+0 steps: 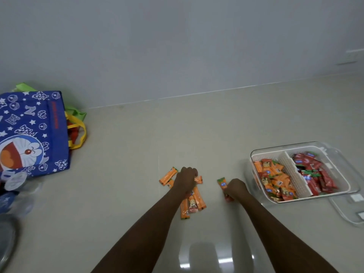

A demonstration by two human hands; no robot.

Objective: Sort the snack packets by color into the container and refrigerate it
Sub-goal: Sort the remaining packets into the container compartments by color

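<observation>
Fingers of the left hand [186, 179] curl over orange packets [194, 201]; right hand [235, 189] fingers grasp a red packet [223, 184].

A clear plastic divided container [299, 172] sits at the frame's right. Loose orange snack packets [194, 201] lie centre. A blue printed tote bag [33, 133] stands far left.

Two bare, sleeveless forearms [149, 223]
</observation>
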